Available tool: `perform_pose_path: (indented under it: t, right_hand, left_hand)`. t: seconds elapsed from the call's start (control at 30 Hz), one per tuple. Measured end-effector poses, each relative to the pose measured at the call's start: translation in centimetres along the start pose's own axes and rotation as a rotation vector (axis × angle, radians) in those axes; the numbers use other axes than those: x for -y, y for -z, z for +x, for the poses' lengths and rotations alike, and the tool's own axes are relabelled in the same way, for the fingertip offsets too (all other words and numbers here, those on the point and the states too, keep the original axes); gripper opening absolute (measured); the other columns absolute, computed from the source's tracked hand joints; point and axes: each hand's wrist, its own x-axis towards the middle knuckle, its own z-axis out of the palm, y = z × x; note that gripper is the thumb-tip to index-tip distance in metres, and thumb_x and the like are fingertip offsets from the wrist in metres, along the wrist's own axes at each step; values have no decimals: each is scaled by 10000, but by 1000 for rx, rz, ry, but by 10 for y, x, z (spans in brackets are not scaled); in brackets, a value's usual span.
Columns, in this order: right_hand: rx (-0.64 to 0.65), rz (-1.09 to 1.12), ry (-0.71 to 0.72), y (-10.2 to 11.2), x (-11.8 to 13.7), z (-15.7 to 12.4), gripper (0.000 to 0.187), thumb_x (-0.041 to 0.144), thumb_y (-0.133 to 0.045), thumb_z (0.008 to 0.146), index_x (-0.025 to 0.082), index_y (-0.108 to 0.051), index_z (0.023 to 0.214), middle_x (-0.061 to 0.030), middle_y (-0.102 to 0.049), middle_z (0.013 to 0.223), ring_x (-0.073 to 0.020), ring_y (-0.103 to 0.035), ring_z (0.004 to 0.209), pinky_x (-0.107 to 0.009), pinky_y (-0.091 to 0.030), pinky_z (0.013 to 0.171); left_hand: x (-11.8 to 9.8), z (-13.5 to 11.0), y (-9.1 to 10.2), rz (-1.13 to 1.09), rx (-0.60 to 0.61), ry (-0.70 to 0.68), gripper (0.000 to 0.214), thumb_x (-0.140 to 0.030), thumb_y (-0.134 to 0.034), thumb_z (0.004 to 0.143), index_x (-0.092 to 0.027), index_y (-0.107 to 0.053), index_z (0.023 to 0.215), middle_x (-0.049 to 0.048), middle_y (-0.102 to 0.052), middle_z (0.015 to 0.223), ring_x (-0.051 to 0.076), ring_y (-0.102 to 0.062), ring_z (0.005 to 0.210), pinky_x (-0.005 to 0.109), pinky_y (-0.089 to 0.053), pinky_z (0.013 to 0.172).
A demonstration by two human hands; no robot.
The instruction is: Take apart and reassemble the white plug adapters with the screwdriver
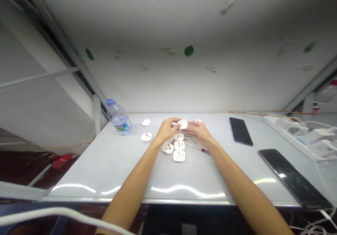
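Observation:
My left hand [166, 131] and my right hand [199, 132] meet over the middle of a white table [110, 165]. Both pinch one small white plug part [182, 124] held just above the surface. Below the hands lie several white plug pieces in a cluster [179, 150], showing their metal pins. Two more white pieces [146, 129] lie to the left. A screwdriver with a red and blue handle [198, 148] rests on the table under my right wrist.
A clear water bottle with a blue cap [119, 117] stands at the back left. Two dark phones lie on the right, one at the back [240, 131] and one nearer [292, 177]. White chargers and cables [310, 133] fill the far right edge.

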Motion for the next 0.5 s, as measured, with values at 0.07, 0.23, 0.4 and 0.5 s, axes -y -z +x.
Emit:
perform_pose_path:
  t: [0.07,0.23,0.4,0.5]
  right_hand:
    - [13,-15,-12,0,3,-1,283,270,-846,571,177,-731,812,-54,-763,834,-246,-725,855,-428,-568,891]
    - [77,-77,22,1,5,-3,333,329,-853,599,194,-733,878,-56,-762,886,-247,-717,875,-427,-568,889]
    - [-10,-257,131,6,0,2,343,350,-830,608,178,-686,868,-38,-727,782,-224,-697,745,-400,-589,761]
    - [-41,-653,285,18,3,4,200,244,-729,714,170,-658,886,-53,-708,814,-204,-672,746,-348,-554,722]
  left_hand:
    - [0,0,1,54,-9,-46,275,-212,-633,820,-172,-732,1073,97,-737,1078,194,-701,811,328,-585,756]
    - [1,0,-1,138,-16,-71,331,-227,-606,845,-180,-695,1161,105,-711,1112,189,-680,840,335,-568,803]
    - [0,-1,-3,219,24,-72,348,-247,-608,856,-186,-655,1196,76,-703,1084,170,-676,856,299,-558,789]
    - [2,0,9,559,-51,-2,363,-300,-560,911,-237,-605,1266,61,-669,1182,188,-634,1046,302,-521,904]
